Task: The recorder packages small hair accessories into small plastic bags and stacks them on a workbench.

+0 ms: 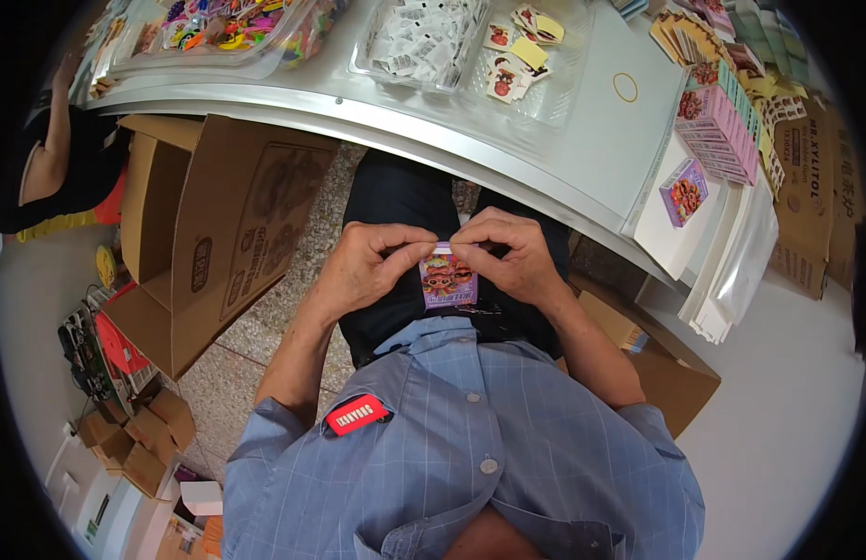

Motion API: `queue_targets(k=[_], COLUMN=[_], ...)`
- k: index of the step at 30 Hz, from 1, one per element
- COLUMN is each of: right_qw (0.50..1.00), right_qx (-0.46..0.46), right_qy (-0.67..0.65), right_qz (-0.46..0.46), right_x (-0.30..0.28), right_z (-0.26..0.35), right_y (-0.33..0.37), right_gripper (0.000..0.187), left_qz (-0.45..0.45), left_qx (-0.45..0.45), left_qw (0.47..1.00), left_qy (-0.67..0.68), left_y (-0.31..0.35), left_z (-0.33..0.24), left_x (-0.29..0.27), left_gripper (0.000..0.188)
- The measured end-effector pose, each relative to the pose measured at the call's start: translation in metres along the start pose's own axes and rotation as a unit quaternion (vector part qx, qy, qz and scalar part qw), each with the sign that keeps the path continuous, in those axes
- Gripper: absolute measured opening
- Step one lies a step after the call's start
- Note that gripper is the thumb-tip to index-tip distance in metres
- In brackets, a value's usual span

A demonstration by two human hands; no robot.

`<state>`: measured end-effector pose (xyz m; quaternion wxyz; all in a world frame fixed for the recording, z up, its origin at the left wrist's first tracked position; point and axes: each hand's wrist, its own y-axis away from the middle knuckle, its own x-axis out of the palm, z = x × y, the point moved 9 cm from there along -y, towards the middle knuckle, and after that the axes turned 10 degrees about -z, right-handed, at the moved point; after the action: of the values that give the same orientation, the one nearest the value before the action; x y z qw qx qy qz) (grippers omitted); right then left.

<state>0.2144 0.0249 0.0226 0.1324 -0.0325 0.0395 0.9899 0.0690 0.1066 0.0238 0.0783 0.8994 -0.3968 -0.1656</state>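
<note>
A small purple box (449, 283) with cartoon pictures on its face is held over my lap. My left hand (370, 264) pinches its top edge at the left corner, thumb and forefinger together. On the other side, my right hand (508, 254) grips the same top edge near the right corner. Both thumbs lie close to each other along the box's upper end. Whether the top flap is tucked in cannot be made out under the fingers.
On the table (358, 119) stand a tub of colourful trinkets (223, 33), a tray of white sachets (424, 42) and picture cards (517, 70). Stacked pink boxes (718, 121) and a single purple box (683, 193) sit right. A large carton (237, 215) stands left; another person (55, 159) is beyond.
</note>
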Motion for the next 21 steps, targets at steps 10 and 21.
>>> queue_targets(k=[10, 21], right_qw=[0.994, 0.99], right_qx=[-0.106, -0.114], right_qy=[0.026, 0.076], right_qz=[-0.006, 0.029], right_x=[-0.002, -0.003], right_z=[0.016, 0.03], right_y=[0.01, 0.009], right_gripper=[0.018, 0.028], left_qz=[-0.039, -0.109], left_qx=[0.029, 0.081], left_qw=[0.993, 0.985], left_qy=[0.107, 0.105], left_y=[0.021, 0.024], left_z=[0.018, 0.008], left_x=[0.01, 0.006], left_gripper=[0.02, 0.023])
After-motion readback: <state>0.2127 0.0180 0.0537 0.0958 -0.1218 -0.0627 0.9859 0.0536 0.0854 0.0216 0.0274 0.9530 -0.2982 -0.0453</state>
